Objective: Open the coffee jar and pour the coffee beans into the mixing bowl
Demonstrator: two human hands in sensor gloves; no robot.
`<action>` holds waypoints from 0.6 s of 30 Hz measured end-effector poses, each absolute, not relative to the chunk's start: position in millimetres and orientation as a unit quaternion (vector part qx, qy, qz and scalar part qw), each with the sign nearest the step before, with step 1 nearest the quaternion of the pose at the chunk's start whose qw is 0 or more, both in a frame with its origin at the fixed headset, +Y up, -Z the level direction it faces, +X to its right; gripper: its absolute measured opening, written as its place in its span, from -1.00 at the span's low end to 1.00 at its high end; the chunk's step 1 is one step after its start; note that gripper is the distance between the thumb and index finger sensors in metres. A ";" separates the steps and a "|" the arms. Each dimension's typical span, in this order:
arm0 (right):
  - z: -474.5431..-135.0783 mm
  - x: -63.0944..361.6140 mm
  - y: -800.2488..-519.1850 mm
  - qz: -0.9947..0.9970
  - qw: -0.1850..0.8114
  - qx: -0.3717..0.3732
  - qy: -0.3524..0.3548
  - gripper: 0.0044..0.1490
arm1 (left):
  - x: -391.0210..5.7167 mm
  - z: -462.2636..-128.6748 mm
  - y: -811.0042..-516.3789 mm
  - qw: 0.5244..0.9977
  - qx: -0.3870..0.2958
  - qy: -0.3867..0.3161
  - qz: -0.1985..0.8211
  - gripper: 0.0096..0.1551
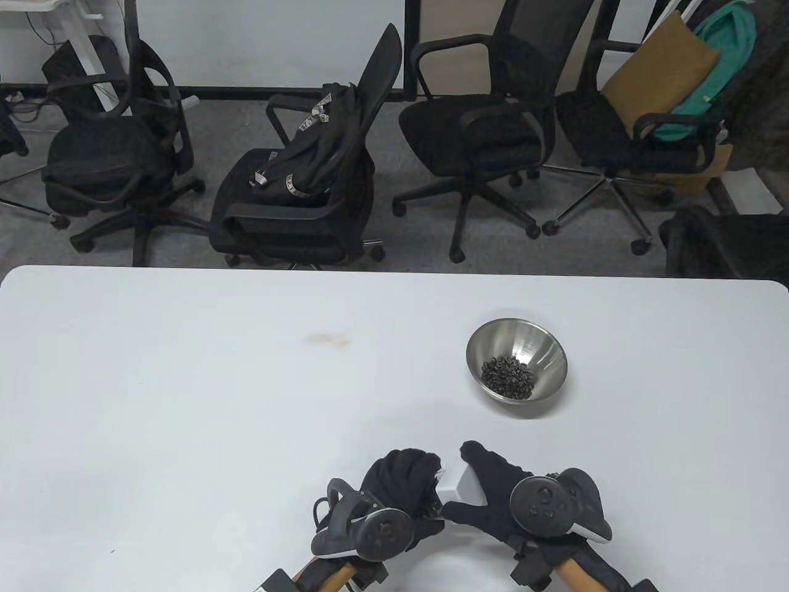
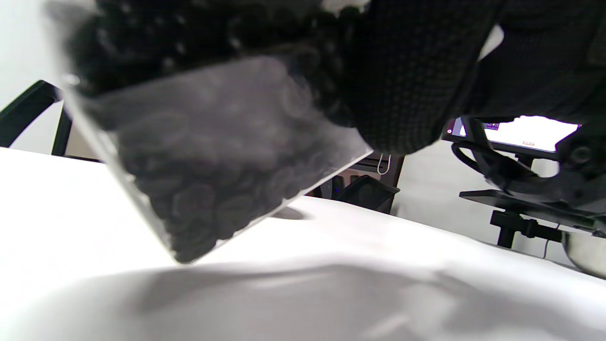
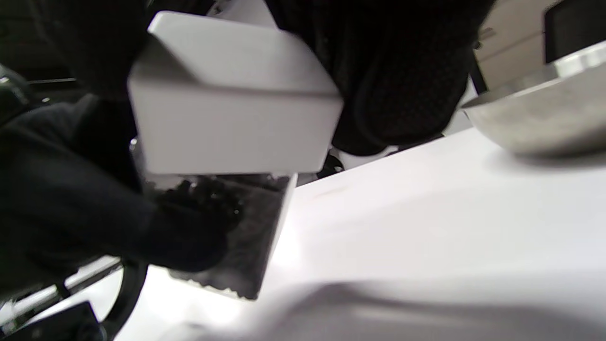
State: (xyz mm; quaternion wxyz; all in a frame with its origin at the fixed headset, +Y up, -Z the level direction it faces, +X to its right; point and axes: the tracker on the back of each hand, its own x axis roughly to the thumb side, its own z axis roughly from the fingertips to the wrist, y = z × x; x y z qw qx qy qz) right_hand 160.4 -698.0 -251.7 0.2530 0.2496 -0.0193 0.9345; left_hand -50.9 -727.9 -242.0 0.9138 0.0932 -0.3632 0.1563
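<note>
My left hand (image 1: 404, 487) grips a clear square coffee jar (image 2: 227, 175) with dark beans in it, tilted, one bottom corner near the table; it also shows in the right wrist view (image 3: 246, 237). My right hand (image 1: 493, 487) holds the jar's white square lid (image 1: 461, 487), seen close in the right wrist view (image 3: 232, 118) on or just over the jar's mouth. A steel mixing bowl (image 1: 516, 345) holds a small heap of coffee beans (image 1: 506, 376), beyond and right of my hands. Its rim shows in the right wrist view (image 3: 544, 118).
The white table (image 1: 185, 382) stretches wide to the left and beyond my hands. Several black office chairs (image 1: 308, 185) stand behind its far edge. A faint brown stain (image 1: 323, 338) marks the middle of the table.
</note>
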 end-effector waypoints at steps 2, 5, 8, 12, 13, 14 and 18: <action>-253.2 161.6 -699.6 0.934 0.280 0.224 -0.002 0.21 | -49.8 -240.3 -727.6 0.915 0.105 -0.359 0.150 0.13; -255.7 163.6 -701.9 0.930 0.305 0.204 0.018 0.22 | -49.3 -239.3 -727.0 0.917 0.110 -0.355 0.145 0.13; -256.5 164.2 -703.3 0.927 0.317 0.196 0.027 0.22 | -48.7 -238.6 -726.9 0.918 0.112 -0.353 0.140 0.13; -255.8 163.5 -703.7 0.928 0.316 0.195 0.031 0.22 | -48.6 -238.9 -727.4 0.919 0.107 -0.353 0.140 0.13; -255.7 163.1 -704.1 0.927 0.316 0.197 0.035 0.22 | -48.5 -240.0 -727.0 0.920 0.101 -0.352 0.139 0.13; -255.9 162.9 -704.3 0.926 0.316 0.203 0.047 0.23 | -49.1 -241.0 -727.3 0.920 0.095 -0.353 0.145 0.13; -255.2 164.1 -700.3 0.922 0.291 0.246 0.064 0.39 | -50.2 -243.2 -727.6 0.917 0.083 -0.358 0.156 0.14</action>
